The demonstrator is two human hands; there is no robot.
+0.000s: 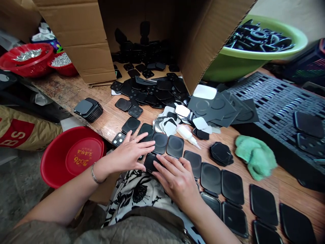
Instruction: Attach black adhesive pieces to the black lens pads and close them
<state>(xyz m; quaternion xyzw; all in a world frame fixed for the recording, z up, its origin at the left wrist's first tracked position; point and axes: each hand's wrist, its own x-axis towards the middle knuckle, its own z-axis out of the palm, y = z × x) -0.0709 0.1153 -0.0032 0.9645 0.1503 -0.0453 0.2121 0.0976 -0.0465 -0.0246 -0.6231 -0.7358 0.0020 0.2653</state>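
Hinged black square cases (175,146), like compact cases, lie unfolded in a row along the table's front edge. My left hand (132,152) is spread over the left end of the row, its fingers apart and holding nothing. With its fingers stretched out, my right hand (175,174) rests its fingertips on the lower half of one black case (150,162). Behind the row, a white dropper bottle (186,133) lies beside a heap of white and silver square pieces (169,126). A pile of thin black pieces (220,153) sits to the right of them.
A cardboard box (93,40) on its side spills black square parts (154,89). A stack of black squares (88,109) stands at left, above a red basin (48,162). At right are a green cloth (255,157), grey sheets (215,108), a grey crate (276,118) and a green tub (223,64).
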